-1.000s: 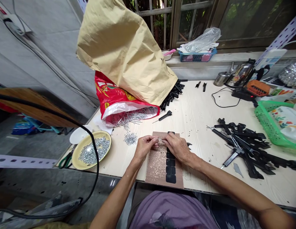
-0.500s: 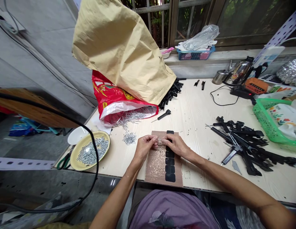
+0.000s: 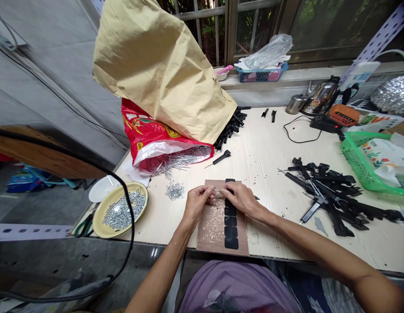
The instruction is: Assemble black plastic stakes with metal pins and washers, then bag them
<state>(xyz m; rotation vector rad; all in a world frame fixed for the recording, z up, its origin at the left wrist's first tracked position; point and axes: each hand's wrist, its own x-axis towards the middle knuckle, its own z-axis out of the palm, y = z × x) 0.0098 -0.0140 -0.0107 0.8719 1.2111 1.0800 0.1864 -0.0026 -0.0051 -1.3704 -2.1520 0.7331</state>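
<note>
My left hand (image 3: 199, 201) and my right hand (image 3: 240, 199) meet over a brown board (image 3: 210, 234), fingertips pinched. A thin metal pin (image 3: 218, 189) spans the small gap between them, gripped at both ends; the fingers hide most of it. Pale specks cover the board, and a column of black rounded squares (image 3: 231, 232) runs down its right side. A small heap of little metal parts (image 3: 174, 191) lies left of my hands. Beyond them rests one black piece with a thin metal tip (image 3: 220, 158).
A yellow dish of metal parts (image 3: 141, 212) stands at the left edge. Thin metal rods spill from a red bag (image 3: 137, 130) under a large paper sack (image 3: 156, 74). Black tools (image 3: 339, 204) are piled at right, near a green basket (image 3: 378, 184) and a kettle (image 3: 321, 98).
The view has shifted slightly, so most things sit a little further left. Both hands keep nearly the same pinch over the board. A dark pointed tip now shows beyond my right wrist.
</note>
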